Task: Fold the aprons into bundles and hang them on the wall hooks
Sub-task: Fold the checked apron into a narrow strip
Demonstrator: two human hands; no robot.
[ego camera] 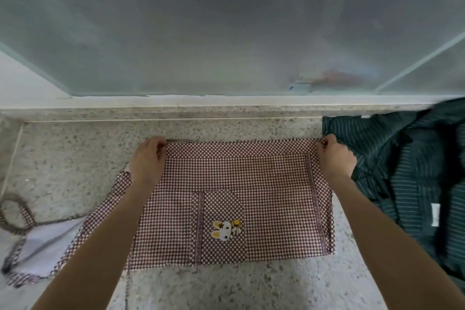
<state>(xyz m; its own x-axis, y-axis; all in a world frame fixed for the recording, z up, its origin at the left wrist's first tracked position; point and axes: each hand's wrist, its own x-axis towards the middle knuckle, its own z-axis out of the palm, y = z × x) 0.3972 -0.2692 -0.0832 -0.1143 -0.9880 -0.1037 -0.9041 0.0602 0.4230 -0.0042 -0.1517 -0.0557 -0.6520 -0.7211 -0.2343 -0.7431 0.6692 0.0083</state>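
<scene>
A brown-and-white checked apron [251, 184] lies spread flat on the speckled stone counter [75, 158], with a rabbit patch on its pocket [226, 230]. My left hand [148, 161] pinches its far left corner. My right hand [336, 158] pinches its far right corner. The far edge is pulled straight between them. The apron's bib and neck strap [15, 211] trail off to the left, white lining showing. A dark green striped apron [407, 171] lies crumpled at the right, touching my right hand.
A frosted glass window [226, 33] with a white sill rises right behind the counter. The counter's raised back ledge [176, 111] runs just beyond the apron. No wall hooks are in view.
</scene>
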